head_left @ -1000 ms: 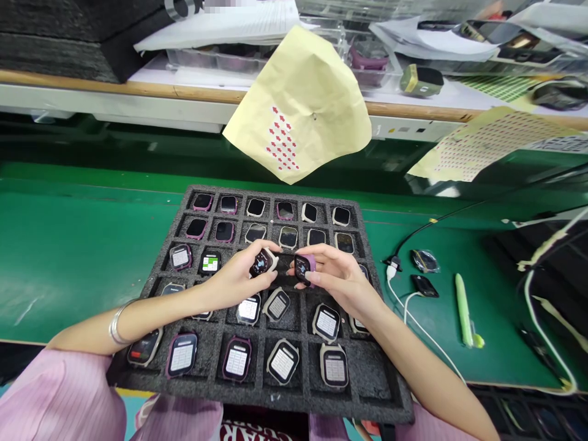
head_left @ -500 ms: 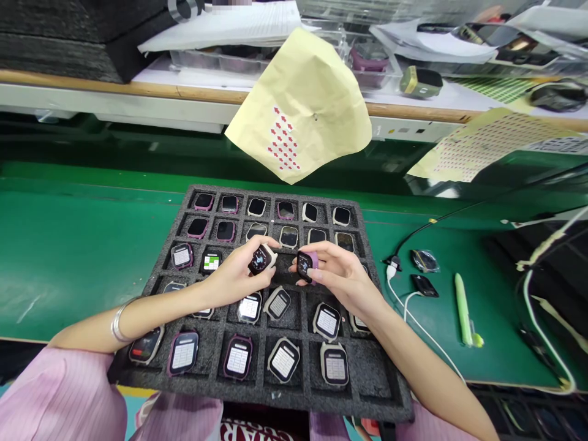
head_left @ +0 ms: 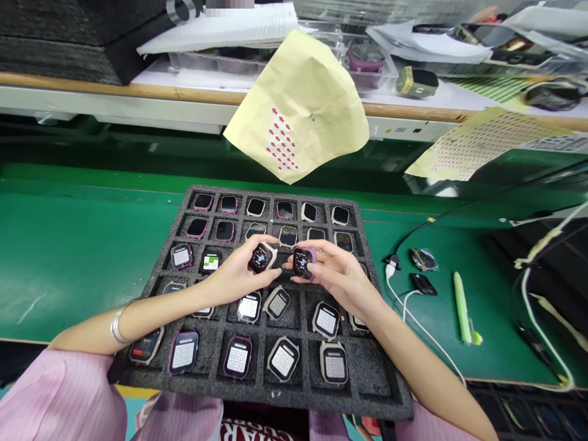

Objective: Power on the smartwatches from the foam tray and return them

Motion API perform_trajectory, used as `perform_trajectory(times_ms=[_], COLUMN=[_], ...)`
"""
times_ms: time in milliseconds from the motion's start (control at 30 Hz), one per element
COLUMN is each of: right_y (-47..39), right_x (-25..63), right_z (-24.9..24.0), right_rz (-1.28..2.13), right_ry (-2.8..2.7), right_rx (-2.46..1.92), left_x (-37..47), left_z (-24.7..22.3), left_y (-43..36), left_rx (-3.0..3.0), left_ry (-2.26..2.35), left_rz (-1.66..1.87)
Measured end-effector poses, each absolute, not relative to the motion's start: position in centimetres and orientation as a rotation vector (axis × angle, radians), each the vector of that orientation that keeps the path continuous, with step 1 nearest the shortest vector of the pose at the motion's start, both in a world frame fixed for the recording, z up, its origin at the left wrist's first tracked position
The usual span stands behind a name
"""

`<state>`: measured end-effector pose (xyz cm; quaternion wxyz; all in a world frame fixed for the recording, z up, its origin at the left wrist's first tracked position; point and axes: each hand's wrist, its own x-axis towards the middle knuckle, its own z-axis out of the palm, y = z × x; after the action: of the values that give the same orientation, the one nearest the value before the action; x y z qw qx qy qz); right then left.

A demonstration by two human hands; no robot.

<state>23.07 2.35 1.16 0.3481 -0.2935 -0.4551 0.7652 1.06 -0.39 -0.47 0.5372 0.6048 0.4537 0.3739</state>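
Observation:
Over the middle of a dark foam tray (head_left: 275, 395), each of my hands grips a smartwatch without a strap. My left hand (head_left: 239, 269) is closed around a cream-cased smartwatch (head_left: 261, 258), its lit face turned up. A purple-cased smartwatch (head_left: 302, 262) is pinched in my right hand (head_left: 340, 272), with the thumb at the edge of its lit screen. The two watches are apart. Around them, several other watches lie in the tray's compartments; the upper rows have dark screens, and many lower ones, such as a cream watch (head_left: 283, 359), show white grids. My hands and forearms hide some compartments.
The tray lies on a green bench (head_left: 82, 257). To the right are a white cable (head_left: 425, 334), a small black charger (head_left: 423, 284) and a light green pen (head_left: 462, 306). Yellow sticker sheets (head_left: 303, 98) hang from the shelf edge, with papers and plastic trays above.
My right hand has turned the purple smartwatch so its screen faces more upward, and moved it slightly left. My left thumb has stretched out a little; the tray's watches stay put.

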Motion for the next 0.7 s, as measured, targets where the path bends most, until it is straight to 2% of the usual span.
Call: perform_trajectory(times_ms=[133,300,700], right_y=[2.67,2.66,2.41], right_x=[23.07,23.01,22.84], right_z=[0.93,0.69,0.38], right_rz=[1.989,1.93,1.86], right_ry=[-1.123,-1.11,-1.137], right_rx=[-0.777,-0.819,-0.89], left_x=[1.42,1.69,1.65], left_z=[-0.73,-0.4,-0.66], left_y=[-0.07,0.03,-0.1], left_rx=[1.112,0.851,0.933], left_ry=[0.93,0.858,0.781], left_rz=[0.856,0.989,0.984])
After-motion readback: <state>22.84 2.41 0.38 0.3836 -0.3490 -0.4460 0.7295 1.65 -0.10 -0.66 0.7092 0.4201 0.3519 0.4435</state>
